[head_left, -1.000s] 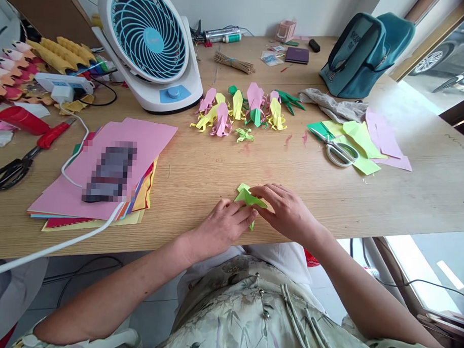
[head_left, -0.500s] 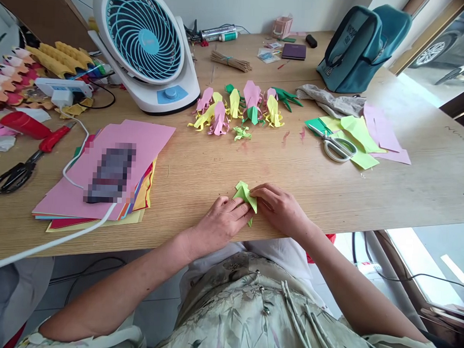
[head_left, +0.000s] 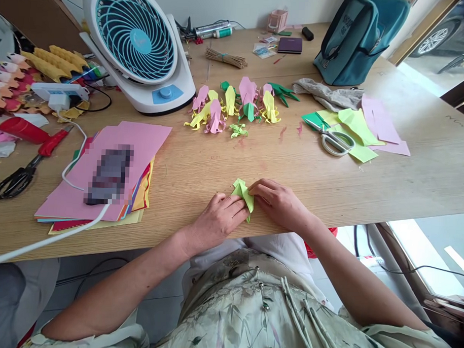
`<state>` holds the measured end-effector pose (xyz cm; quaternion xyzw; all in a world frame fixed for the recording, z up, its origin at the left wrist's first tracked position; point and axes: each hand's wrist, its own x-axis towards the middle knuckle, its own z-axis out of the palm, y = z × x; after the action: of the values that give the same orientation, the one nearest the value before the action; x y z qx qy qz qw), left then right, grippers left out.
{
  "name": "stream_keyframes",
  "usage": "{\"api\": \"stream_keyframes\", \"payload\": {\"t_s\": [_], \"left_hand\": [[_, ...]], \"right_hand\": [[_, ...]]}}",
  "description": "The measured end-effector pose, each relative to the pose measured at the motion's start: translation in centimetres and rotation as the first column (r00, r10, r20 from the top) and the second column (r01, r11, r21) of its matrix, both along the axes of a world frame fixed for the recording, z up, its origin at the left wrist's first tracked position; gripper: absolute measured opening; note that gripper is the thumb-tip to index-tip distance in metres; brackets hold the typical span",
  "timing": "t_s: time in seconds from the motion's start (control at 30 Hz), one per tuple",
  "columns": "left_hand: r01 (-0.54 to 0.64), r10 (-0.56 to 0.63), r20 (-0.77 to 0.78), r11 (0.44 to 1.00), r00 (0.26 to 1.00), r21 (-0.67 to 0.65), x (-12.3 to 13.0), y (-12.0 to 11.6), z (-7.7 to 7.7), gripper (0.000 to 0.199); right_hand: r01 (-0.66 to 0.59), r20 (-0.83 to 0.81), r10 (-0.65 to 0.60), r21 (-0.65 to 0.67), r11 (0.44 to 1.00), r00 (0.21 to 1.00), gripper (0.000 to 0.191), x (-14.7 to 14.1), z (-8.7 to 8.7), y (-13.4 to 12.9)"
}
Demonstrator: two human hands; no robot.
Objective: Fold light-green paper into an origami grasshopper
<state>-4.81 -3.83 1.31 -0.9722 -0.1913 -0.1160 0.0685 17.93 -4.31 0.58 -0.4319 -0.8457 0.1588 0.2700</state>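
Note:
A light green folded origami paper [head_left: 247, 196] lies on the wooden table close to its front edge, with both hands on it. My left hand [head_left: 220, 216] presses its fingers onto the lower left part of the paper. From the right, my right hand [head_left: 277, 202] pinches a flap along the paper's edge between thumb and fingers. A narrow green point sticks out below the left fingertips. Part of the paper is hidden under the fingers. Beyond it sit several folded paper animals, among them a small green one [head_left: 238, 130] and a pink one [head_left: 215, 116].
Scissors [head_left: 336, 142] rest on green and pink paper pieces [head_left: 379, 115] at right. A stack of coloured paper [head_left: 67, 198] bears a blurred phone [head_left: 109, 175] at left, its white cable running off the table. A fan [head_left: 139, 44] and a teal backpack [head_left: 358, 41] stand behind.
The camera view has shifted slightly. Both hands keep their hold on the green paper; the right fingers have moved only a little along the flap.

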Motion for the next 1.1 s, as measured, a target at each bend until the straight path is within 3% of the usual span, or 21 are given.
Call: {"api": "stream_keyframes", "payload": {"t_s": [0.2, 0.43, 0.97, 1.1], "left_hand": [[-0.008, 0.008, 0.009, 0.999, 1.0, -0.034, 0.07, 0.13, -0.15, 0.026], [-0.011, 0.012, 0.037, 0.999, 0.999, -0.041, 0.17, 0.1, -0.09, 0.025], [-0.027, 0.032, 0.054, 0.995, 0.998, -0.094, -0.04, 0.16, -0.13, 0.021], [-0.027, 0.033, 0.061, 0.995, 0.998, -0.097, -0.04, 0.12, -0.07, 0.022]], "right_hand": [[0.005, 0.08, -0.007, 0.019, 1.0, 0.997, 0.02, -0.03, 0.12, 0.2], [0.072, 0.047, -0.074, 0.039, 0.997, 0.996, 0.018, -0.56, -0.3, 0.16], [0.059, 0.166, -0.092, 0.19, 0.98, 0.982, 0.027, -0.66, 0.04, -0.31], [0.066, 0.17, -0.097, 0.178, 0.982, 0.981, 0.027, -0.65, -0.03, -0.6]]}}
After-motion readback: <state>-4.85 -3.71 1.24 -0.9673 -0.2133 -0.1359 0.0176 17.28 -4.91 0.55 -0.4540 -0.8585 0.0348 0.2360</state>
